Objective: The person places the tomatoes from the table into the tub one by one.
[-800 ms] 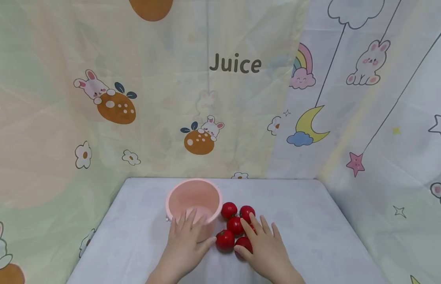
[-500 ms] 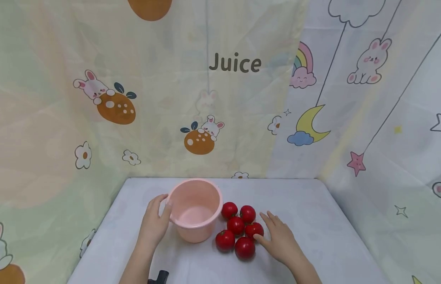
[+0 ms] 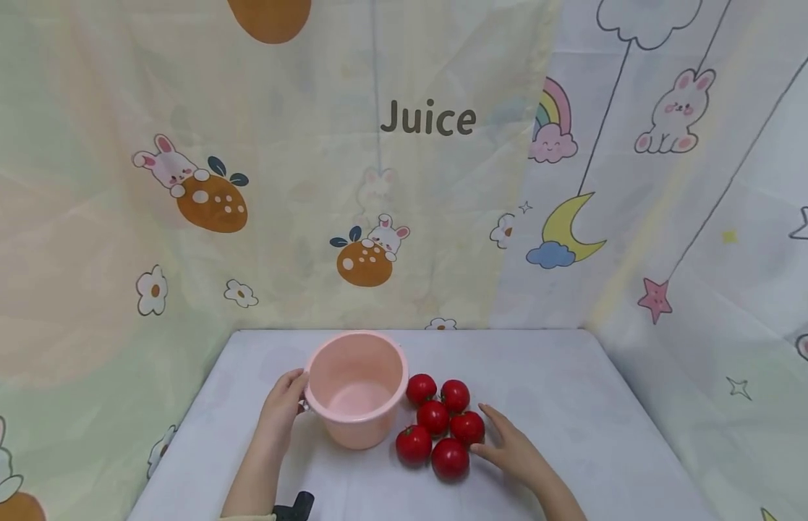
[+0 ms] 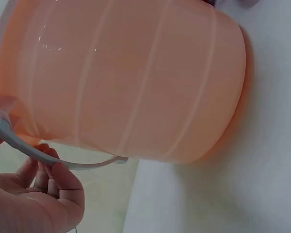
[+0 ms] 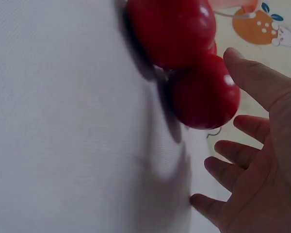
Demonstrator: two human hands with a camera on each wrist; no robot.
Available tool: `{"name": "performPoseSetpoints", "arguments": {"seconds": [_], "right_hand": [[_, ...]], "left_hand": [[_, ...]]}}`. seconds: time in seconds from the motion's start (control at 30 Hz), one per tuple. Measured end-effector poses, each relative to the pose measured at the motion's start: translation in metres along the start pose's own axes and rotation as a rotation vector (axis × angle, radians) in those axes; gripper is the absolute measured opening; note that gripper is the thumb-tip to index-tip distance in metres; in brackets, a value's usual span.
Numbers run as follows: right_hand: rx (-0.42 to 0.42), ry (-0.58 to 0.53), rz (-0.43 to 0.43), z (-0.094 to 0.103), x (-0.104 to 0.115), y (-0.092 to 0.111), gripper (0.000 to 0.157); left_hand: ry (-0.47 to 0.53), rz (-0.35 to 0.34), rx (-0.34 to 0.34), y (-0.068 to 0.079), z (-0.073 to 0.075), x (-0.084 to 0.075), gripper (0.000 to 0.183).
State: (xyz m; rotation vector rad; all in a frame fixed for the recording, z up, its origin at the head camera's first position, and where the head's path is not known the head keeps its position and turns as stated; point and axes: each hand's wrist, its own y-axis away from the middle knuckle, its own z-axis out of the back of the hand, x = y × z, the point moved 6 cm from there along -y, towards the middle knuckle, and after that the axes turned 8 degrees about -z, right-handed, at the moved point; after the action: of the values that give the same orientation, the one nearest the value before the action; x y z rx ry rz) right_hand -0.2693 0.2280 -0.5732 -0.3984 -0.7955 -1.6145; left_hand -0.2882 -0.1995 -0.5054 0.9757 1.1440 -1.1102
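Note:
A pink plastic bucket stands upright on the table, left of several red tomatoes. At the bucket's left rim, my left hand holds its pale carrying handle; in the left wrist view the fingers curl at that handle, with the thumb mostly out of frame. My right hand is just right of the tomato cluster, fingers spread and holding nothing. In the right wrist view its thumb is beside the nearest tomato; whether they touch I cannot tell.
The white-covered table ends at a printed fabric backdrop behind it, with more fabric along both sides. A black strap piece sits at my left wrist.
My left hand has gone from in front of the bucket to its left side and taken hold there. My right hand has moved off the tomatoes to their right.

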Motion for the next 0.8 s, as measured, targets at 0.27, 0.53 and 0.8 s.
{"name": "performPoseSetpoints", "arguments": {"seconds": [0.27,0.53,0.8], "right_hand": [[-0.010,0.022,-0.018,-0.008,-0.009,-0.005,0.092],[-0.028,0.027,-0.020,-0.013,-0.010,-0.010,0.097],[-0.033,0.001,0.024,-0.015,-0.004,-0.011,0.087]], "left_hand": [[-0.003,-0.014,-0.020,-0.002,-0.002,0.008,0.056],[-0.017,-0.013,-0.039,-0.002,-0.004,0.010,0.057],[0.006,-0.027,-0.049,-0.004,-0.004,0.013,0.057]]}}
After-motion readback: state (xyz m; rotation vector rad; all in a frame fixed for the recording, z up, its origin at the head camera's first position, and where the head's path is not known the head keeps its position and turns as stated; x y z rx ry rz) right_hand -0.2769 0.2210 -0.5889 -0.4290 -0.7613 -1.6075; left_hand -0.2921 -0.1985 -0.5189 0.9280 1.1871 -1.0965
